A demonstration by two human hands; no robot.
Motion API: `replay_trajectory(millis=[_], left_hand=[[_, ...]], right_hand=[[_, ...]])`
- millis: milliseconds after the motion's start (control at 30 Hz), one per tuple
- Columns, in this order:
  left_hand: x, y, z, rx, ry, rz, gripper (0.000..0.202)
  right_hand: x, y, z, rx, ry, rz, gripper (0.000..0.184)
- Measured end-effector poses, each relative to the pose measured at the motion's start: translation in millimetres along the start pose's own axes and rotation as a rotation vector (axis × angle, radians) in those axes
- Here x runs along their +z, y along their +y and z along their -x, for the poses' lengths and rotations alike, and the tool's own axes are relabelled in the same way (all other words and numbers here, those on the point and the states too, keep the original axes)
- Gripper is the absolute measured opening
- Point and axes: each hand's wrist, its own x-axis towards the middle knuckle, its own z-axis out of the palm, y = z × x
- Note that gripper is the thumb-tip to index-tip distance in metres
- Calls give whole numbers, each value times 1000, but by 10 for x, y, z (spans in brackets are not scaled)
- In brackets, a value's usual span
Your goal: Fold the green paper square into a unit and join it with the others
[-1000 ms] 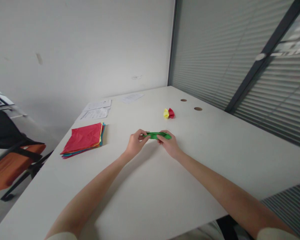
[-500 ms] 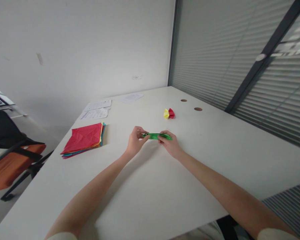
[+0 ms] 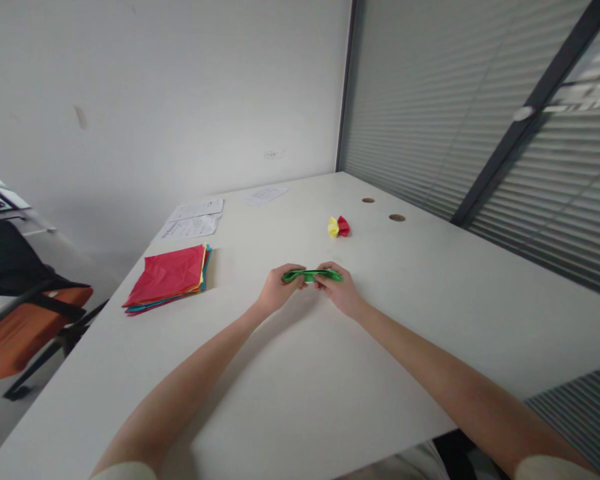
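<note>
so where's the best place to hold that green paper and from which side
Probably by both ends, pinched lightly, coming from left and right: the green paper looks like a narrow folded strip running crosswise, one end in the left hand, the other in the right hand.

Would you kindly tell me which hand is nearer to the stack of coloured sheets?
Left: the left hand is right of the stack, the right hand farther right.

Pinching a thin folded green paper [image 3: 310, 275] with the bare left hand [image 3: 275, 289] and bare right hand [image 3: 344, 289], over a flat white table [image 3: 325, 373], near a small yellow-and-red paper bow [image 3: 339, 227].
</note>
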Motion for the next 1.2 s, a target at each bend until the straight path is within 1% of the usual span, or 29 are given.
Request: replay_trajectory(millis=[100,200,300,367,533,633,733,867,1033,1200], left_hand=[[-38,6,-17,-44,-48,51,29],[-79,-6,-32,-124,-79,158,32],[-88,-15,-29,-197,-71,257,33],[-77,-13,-24,-213,-53,278,33],[-55,2,-28,-149,-15,273,40],[-63,-10,-37,-134,-15,293,42],[-63,-48,-48,-145,5,300,36],[-31,-120,-57,-137,63,245,26],[5,-178,-62,-135,80,220,25],[20,-149,-59,-140,140,266,22]], right_hand=[[-7,-9,10,5,-15,3,33],[-19,2,14,10,-33,23,32],[-23,18,12,1,-54,33,30],[-20,20,8,-5,-53,31,30],[-31,5,-11,-9,29,16,34],[-47,10,-25,-2,42,4,34],[-48,21,-32,4,47,2,33],[-28,21,-29,-12,63,25,32],[-8,26,-24,-4,46,44,34],[-11,47,-35,8,82,61,35]])
